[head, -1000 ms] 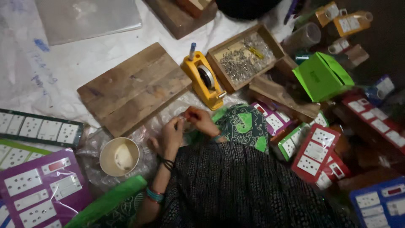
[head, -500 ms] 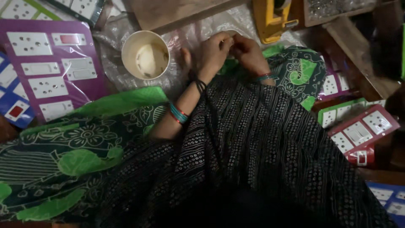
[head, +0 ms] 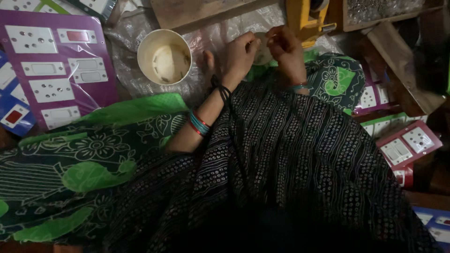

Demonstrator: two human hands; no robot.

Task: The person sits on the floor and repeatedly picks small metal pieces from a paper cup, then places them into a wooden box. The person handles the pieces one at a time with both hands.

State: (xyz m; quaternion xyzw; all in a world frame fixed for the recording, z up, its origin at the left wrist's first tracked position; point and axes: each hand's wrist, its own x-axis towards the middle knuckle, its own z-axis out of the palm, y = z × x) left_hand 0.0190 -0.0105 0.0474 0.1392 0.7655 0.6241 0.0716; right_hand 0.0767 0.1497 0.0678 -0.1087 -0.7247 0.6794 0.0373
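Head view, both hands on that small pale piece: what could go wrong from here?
1. The small pale piece is pinched between left hand and right hand over crinkled clear plastic sheet; if dropped, it may be hard to spot there.
2. The open paper cup holding tiny bits stands close beside the left wrist; a sideways move might tip it.
3. The scene is dim, so fine alignment may be misjudged.

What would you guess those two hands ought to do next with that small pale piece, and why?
Probably keep pinching the pale piece steady and finish working it before reaching away. Both the left hand and right hand meet on it above the plastic sheet; the cup sits just left.
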